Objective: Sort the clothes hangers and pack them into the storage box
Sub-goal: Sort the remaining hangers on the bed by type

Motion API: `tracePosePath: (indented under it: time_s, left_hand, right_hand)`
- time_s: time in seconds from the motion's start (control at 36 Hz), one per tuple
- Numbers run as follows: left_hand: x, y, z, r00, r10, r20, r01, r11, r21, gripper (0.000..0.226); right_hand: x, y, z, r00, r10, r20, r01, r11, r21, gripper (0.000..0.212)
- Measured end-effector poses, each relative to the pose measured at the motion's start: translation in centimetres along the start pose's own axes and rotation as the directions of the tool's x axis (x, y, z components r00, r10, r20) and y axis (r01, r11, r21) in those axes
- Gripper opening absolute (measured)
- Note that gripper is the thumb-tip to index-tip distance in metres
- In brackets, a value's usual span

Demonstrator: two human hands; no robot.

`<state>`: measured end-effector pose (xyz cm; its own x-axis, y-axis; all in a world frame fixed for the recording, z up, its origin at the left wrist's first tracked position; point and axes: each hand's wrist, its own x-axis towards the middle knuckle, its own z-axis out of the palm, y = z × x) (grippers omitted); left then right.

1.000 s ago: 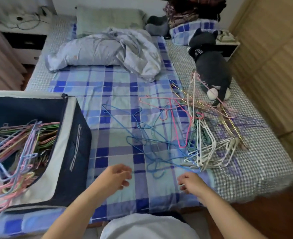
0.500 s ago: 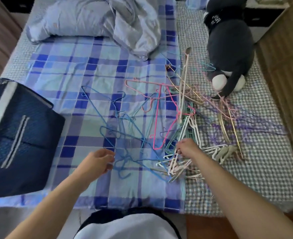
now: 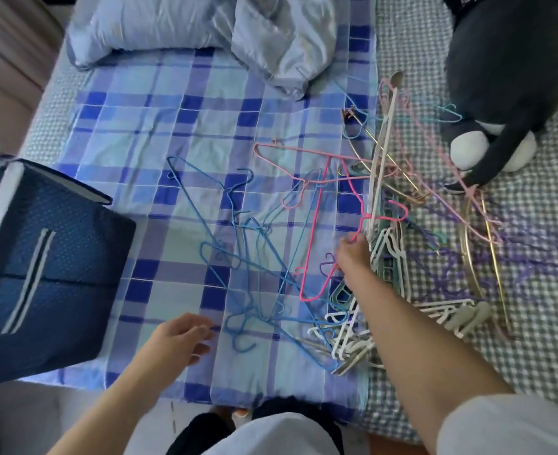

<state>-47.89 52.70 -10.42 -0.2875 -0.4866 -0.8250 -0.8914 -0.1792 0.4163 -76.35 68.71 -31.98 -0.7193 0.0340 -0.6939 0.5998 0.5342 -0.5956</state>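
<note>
**Tangled hanger pile: go one at a time, by the neck**

These hangers look like the light, springy sort: thin coated wire for the blue, pink and purple ones, chunkier white plastic for the rest. I'd guess none weigh much, but the wire ones flex and their hooks snag everything, so yanking from the middle would probably drag half the heap along. Best spot to take hold, I reckon, is the neck just under the hook, or the straight bottom bar, then lift and wiggle it free. The coating looks smooth, so pinch firmly.

The right hand has its grip down in the heap, fingers curled in where the hot pink hanger meets the white plastic hangers. Can't honestly tell which one it's got, if any. The left hand hovers loose over the bed, fingers relaxed, grasping nothing, with the blue wire hangers just beyond its fingertips.

Looks-wise: blue ones sprawl between the two hands, pale pink and gold ones lie past the right grip, purple ones off to its outer side on the checked sheet. The storage box, dark navy fabric with pale trim, sits well out past the left hand.
</note>
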Motion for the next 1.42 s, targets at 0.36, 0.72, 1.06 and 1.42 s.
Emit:
tracePosePath:
  time_s: [0.36,0.72,1.06,1.42]
  left_hand:
    - [-1.6,3.4,0.8,0.994,0.076,0.081,-0.064,0.987,-0.145,0.019]
    - [-4.7,6.7,10.6,0.855,0.124,0.503,-0.058,0.988,-0.143,0.025]
    - [-1.8,8.7,11.8,0.939,0.217,0.266,-0.141,0.950,-0.277,0.029]
    - [1.4,3.0,-1.9,0.926,0.309,-0.218,-0.318,0.948,-0.008,0.042]
  right_hand:
    - [-12.0,-0.5,-10.9,0.913,-0.078,0.401,-0.285,0.581,0.762,0.023]
    - [-20.9,1.8,-14.8,0.831,-0.283,0.479,-0.365,0.374,0.853,0.032]
    - [-16.4,0.7,-7.1,0.911,-0.188,0.366,0.159,0.981,0.107,0.029]
    - [-16.8,2.1,-6.8,0.843,-0.053,0.536,0.137,0.984,-0.117,0.014]
